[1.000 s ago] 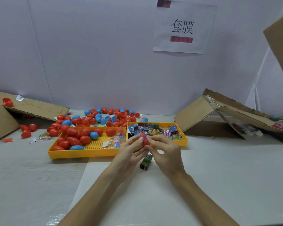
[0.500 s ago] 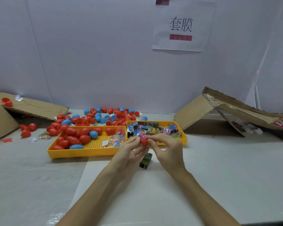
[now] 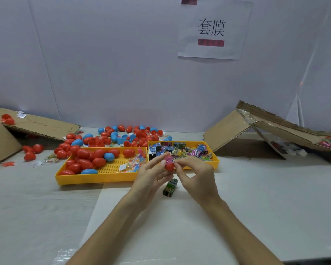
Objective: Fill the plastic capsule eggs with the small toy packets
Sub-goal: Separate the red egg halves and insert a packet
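Note:
My left hand [image 3: 151,176] and my right hand [image 3: 196,175] meet above the table and together pinch a red egg half [image 3: 169,165] with a pink toy packet [image 3: 168,159] sticking out of its top. Below the hands, a dark green packet [image 3: 170,187] lies on the white table. Behind them, the right yellow tray [image 3: 215,159] holds several coloured toy packets [image 3: 180,150]. The left yellow tray [image 3: 96,177] holds several red and blue eggs [image 3: 90,159].
More red and blue eggs [image 3: 122,135] lie loose behind the trays. Folded cardboard [image 3: 40,125] leans at the far left and a collapsed cardboard box [image 3: 256,131] at the right. A paper sign [image 3: 212,29] hangs on the white wall.
The view has tilted slightly. Both hands stay together on the red egg half, and the pink packet now shows more plainly at its top.

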Motion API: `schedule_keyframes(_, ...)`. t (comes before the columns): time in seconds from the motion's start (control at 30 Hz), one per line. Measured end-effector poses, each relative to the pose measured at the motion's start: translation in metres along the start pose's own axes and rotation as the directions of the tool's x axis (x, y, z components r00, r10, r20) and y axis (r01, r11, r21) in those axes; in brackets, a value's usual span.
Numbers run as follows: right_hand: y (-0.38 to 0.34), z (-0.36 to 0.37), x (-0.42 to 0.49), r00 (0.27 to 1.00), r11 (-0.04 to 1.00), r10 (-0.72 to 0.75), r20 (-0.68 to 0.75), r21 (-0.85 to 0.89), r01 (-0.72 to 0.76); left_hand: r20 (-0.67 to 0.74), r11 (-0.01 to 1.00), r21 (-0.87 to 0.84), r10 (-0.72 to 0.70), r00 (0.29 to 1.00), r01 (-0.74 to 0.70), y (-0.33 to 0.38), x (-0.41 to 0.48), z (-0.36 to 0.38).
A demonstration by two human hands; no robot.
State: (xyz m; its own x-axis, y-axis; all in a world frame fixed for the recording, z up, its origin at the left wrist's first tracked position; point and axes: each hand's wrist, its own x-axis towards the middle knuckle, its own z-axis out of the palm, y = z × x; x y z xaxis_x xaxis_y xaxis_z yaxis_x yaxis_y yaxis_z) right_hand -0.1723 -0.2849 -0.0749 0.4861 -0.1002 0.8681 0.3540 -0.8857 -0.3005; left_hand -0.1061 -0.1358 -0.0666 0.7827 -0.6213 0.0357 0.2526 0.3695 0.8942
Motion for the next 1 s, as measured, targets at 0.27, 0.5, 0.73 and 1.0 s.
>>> schedule_keyframes(0.27, -0.0031, -0.0004, 0.0007, 0.999, 0.992, -0.027, 0.03, -0.121, 0.031, 0.039, 0.998, 0.033, 0.058, 0.998, -0.059, -0.004, 0.0027, -0.0008)
schedule_keyframes(0.5, -0.0033, 0.0004, 0.0003, 0.996, 0.976, -0.08, 0.033, -0.201, 0.085, -0.016, 0.99, 0.13, 0.064, 0.998, -0.062, -0.006, 0.0024, 0.0022)
schedule_keyframes(0.73, -0.0044, 0.0008, -0.0005, 0.992, 0.967, -0.121, 0.032, -0.221, 0.125, -0.017, 0.986, 0.141, 0.097, 0.995, -0.094, -0.0085, 0.0019, 0.0021)
schedule_keyframes(1.0, -0.0087, 0.0063, -0.0014, 0.999, 0.996, -0.035, 0.032, -0.078, 0.038, 0.006, 0.993, 0.079, 0.082, 0.997, -0.082, -0.0052, 0.0032, -0.002)
